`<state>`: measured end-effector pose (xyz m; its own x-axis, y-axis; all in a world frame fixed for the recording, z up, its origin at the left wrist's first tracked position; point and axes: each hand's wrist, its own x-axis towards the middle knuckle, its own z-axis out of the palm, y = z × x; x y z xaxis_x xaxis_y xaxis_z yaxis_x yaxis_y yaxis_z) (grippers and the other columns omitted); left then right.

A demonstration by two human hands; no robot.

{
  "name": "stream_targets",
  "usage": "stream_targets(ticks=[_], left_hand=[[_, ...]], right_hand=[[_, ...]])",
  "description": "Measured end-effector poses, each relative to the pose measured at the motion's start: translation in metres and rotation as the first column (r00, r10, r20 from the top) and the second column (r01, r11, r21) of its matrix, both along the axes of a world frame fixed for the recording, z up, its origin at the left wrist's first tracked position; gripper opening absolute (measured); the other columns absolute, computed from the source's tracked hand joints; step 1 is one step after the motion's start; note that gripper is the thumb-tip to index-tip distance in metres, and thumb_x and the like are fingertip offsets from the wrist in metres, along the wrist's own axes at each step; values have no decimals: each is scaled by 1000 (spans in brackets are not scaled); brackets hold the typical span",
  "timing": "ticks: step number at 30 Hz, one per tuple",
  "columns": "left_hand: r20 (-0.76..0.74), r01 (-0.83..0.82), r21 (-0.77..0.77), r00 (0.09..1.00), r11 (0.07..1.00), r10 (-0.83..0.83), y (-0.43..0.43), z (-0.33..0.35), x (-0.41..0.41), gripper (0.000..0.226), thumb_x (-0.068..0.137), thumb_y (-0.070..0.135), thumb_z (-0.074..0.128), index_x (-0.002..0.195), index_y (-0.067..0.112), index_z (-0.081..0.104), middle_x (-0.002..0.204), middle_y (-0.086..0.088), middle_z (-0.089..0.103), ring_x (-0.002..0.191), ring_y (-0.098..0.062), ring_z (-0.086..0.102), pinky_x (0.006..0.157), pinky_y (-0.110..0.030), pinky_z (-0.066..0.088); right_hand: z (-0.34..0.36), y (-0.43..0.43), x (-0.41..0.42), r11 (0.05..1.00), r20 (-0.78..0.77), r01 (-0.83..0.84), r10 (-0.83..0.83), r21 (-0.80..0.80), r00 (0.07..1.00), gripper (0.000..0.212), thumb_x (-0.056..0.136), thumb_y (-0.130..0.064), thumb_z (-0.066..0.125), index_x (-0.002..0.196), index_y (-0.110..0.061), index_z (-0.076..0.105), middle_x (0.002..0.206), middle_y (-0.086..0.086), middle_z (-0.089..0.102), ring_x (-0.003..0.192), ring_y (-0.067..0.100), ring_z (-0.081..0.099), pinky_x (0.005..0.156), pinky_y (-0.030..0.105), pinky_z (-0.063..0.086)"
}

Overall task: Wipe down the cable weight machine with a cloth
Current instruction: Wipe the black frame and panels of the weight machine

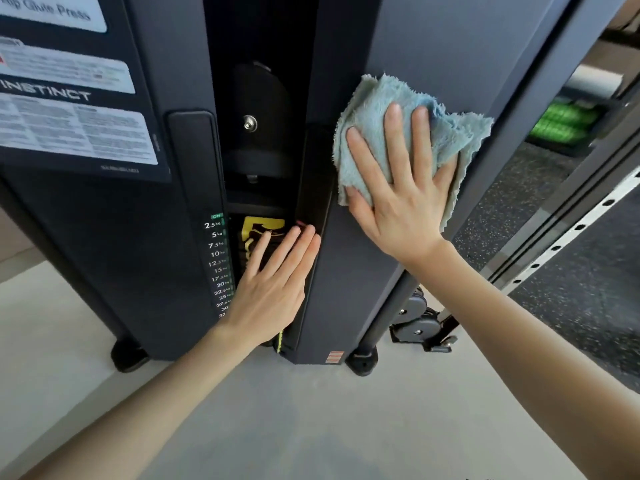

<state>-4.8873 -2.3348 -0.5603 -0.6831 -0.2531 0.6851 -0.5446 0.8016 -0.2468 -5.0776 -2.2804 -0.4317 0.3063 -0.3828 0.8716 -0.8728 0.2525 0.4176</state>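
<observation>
Blue-grey cloth [398,109] lies on the right panel of the cable weight machine [443,46], pressed flat by the right hand [401,199], fingers spread wide. The left hand [273,285] rests nearer, its straight fingertips reaching into the weight-stack slot [263,98] — a pinch risk if plates shift, and the cloth could snag there.

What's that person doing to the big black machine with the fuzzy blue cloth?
A person is cleaning a gym weight machine. The right hand presses a fluffy blue cloth flat against the dark side panel, fingers spread. The left hand rests with straight fingers at the edge of the middle slot, over the yellow label beside the weight numbers. It holds nothing.
</observation>
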Motion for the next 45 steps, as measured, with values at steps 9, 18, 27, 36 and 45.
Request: stream_targets(ticks=[9,18,27,36,45], left_hand=[[-103,-114,-70,989,991,107,7,-59,-12,69,95,16,47,154,4,13,160,-11,14,148,-27,17,121,-49,12],[-84,-233,-31,970,972,230,24,-115,-17,68,93,15,44,153,2,16,160,-13,20,148,-27,17,121,-47,10],[33,-286,37,958,957,285,38,-159,-13,78,95,45,51,153,4,20,160,-12,21,148,-27,17,121,-49,12],[76,-295,-12,953,956,295,33,-183,-6,84,83,27,64,153,3,23,159,-12,26,147,-27,20,121,-49,12],[207,-212,-203,945,956,254,15,-175,19,68,94,14,49,154,3,20,161,-10,21,148,-26,19,120,-50,13]], right_hand=[[-110,11,-18,992,-51,-71,76,100,996,49,98,-43,42,144,-27,36,147,9,30,136,31,30,85,48,34],[-197,28,-38,965,-125,-78,112,248,986,51,98,-43,43,146,-26,37,150,8,29,138,29,27,88,50,37],[-185,35,-37,920,-97,-111,158,376,983,58,97,-52,43,148,-26,33,154,11,29,142,31,22,93,60,38],[-299,24,-22,945,-75,-59,88,321,993,60,92,-53,47,145,-28,30,147,10,29,139,30,15,91,50,35],[-387,15,42,954,495,-55,-103,294,863,46,101,-47,26,144,-31,26,147,10,26,137,34,18,93,54,30]])
